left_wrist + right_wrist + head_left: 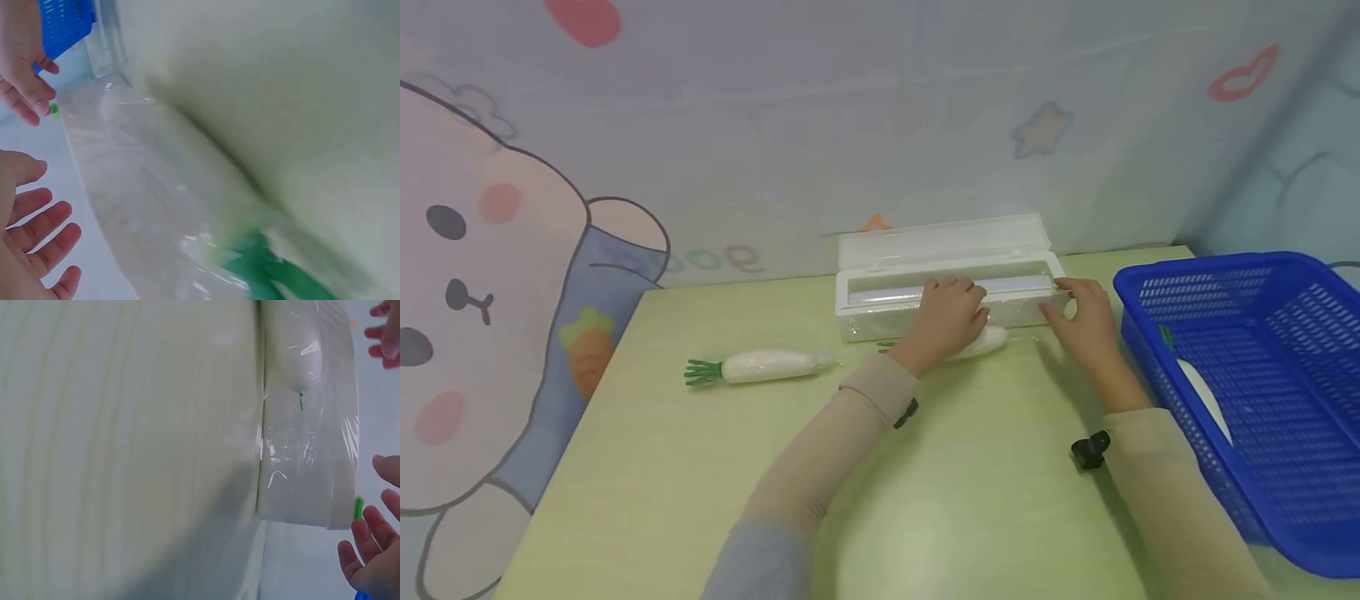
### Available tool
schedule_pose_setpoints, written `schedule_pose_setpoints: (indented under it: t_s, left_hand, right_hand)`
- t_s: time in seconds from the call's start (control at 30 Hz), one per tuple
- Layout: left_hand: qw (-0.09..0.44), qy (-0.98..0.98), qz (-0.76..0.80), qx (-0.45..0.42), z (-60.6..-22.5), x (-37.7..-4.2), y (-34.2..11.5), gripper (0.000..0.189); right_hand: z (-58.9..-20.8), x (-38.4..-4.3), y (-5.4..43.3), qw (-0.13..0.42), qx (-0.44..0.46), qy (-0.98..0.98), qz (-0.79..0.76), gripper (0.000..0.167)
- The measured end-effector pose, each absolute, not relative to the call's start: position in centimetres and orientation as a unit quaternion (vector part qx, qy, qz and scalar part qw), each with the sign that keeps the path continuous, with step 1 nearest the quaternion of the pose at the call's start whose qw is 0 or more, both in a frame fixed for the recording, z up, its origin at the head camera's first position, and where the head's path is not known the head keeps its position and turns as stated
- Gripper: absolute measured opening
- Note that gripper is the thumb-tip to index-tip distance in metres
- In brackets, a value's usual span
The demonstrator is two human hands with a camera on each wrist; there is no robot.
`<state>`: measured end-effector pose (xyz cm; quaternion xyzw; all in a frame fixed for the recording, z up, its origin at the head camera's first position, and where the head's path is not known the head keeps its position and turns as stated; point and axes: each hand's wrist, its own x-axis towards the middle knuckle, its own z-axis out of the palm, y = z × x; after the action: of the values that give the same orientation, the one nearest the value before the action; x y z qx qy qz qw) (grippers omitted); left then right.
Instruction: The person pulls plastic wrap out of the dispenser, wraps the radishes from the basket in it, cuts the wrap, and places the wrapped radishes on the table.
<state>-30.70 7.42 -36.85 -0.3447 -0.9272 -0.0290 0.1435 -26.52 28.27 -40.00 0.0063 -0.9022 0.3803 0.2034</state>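
Observation:
A white cling film dispenser box [872, 323] stands at the back of the table with its lid [940, 237] raised and a white roll [1018, 284] inside. Clear film hangs over its front. My left hand [946, 312] lies over the front edge, fingers spread in the left wrist view. Below it, close against the box, is a white toy radish [992, 339] with green leaves [269, 269], partly hidden by my arm. At the box's right end, my right hand [1084, 325] has loosely bent fingers near a small green piece [358, 507], with its fingertips touching the corner.
Another white radish [771, 365], in clear wrap, lies on the left of the pale green table [970, 500]. A blue plastic basket [1217, 475] stands at the right, holding one white vegetable [1204, 396]. A printed cloth wall [820, 142] rises right behind the box.

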Motion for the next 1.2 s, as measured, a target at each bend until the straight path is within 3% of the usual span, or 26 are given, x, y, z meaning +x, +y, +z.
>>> schedule_pose_setpoints:
  t_s: [0.23, 0.57, 1.0, 1.2]
  left_hand:
    - [0.114, -0.932, -0.012, -0.343, -35.3, -32.1, 11.9, 0.030]
    - [0.062, -0.938, -0.002, -0.342, -35.2, -32.9, 17.9, 0.029]
    - [0.064, -0.946, -0.042, -0.316, -36.1, -33.6, 20.4, 0.026]
    - [0.057, -0.948, -0.046, -0.308, -36.2, -34.2, 20.5, 0.017]
  right_hand:
    - [-40.3, -27.3, 29.0, 0.228, -0.030, -0.896, 0.380, 0.043]
    - [-41.2, -28.1, 30.0, 0.187, -0.067, -0.889, 0.413, 0.044]
    - [-41.1, -28.8, 29.3, 0.165, -0.109, -0.884, 0.424, 0.042]
    - [-41.0, -29.1, 29.2, 0.197, -0.100, -0.881, 0.419, 0.043]
